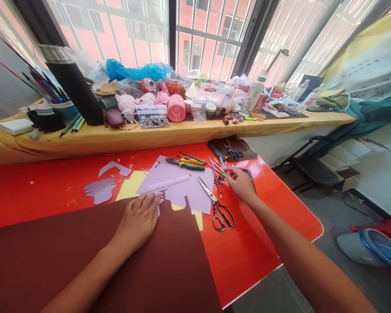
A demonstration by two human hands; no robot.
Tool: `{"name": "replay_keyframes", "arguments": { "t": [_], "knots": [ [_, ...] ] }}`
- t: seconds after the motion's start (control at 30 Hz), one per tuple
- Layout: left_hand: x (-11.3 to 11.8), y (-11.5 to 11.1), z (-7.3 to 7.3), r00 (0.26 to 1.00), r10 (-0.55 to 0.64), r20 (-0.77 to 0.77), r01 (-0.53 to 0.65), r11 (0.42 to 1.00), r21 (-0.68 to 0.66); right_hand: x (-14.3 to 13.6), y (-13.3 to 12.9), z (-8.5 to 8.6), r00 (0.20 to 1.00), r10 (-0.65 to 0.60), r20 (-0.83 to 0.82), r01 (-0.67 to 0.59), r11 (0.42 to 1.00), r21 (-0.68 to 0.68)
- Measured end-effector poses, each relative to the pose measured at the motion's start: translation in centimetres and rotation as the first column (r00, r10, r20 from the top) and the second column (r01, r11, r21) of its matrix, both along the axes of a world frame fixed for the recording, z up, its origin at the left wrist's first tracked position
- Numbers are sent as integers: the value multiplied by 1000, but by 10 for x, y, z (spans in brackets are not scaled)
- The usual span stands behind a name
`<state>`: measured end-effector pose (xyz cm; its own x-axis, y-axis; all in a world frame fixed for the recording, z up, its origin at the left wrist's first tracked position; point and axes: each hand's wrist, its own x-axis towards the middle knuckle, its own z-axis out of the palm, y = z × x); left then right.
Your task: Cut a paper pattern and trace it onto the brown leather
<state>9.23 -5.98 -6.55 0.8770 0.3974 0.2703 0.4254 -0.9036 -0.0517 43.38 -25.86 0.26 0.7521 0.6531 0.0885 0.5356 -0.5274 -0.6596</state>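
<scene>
My left hand (140, 219) lies flat, fingers spread, on the upper edge of a large brown sheet (169, 265) and a small light paper piece under its fingertips. My right hand (241, 182) is pinched at a pen with a green part (223, 174), among thin pencils and small black bits. Between the hands, silver scissors (217, 204) with black handles rest partly on lilac paper (200, 202). A clear ruler (166, 184) lies on that paper, and pliers (186, 163) with yellow and green handles lie near its top edge.
Yellow paper (130, 182) and lilac cut-outs (101, 190) lie on the red table (247, 252). Dark scissors (233, 152) rest at the back on brown material. Behind, a cluttered ledge (189, 130) holds a black flask (74, 87) and a pink roll (176, 108). A chair (316, 171) stands right.
</scene>
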Motion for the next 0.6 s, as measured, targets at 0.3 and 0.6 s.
{"name": "replay_keyframes", "arguments": {
  "t": [0.3,0.6],
  "knots": [
    [0,-3,5,1000,13,16,-13,999,-35,-62,14,7,921,226,-319,-150,958,245],
    [2,-5,11,1000,14,-25,-15,1000,-14,-103,33,6,866,345,-362,-232,919,319]
  ]
}}
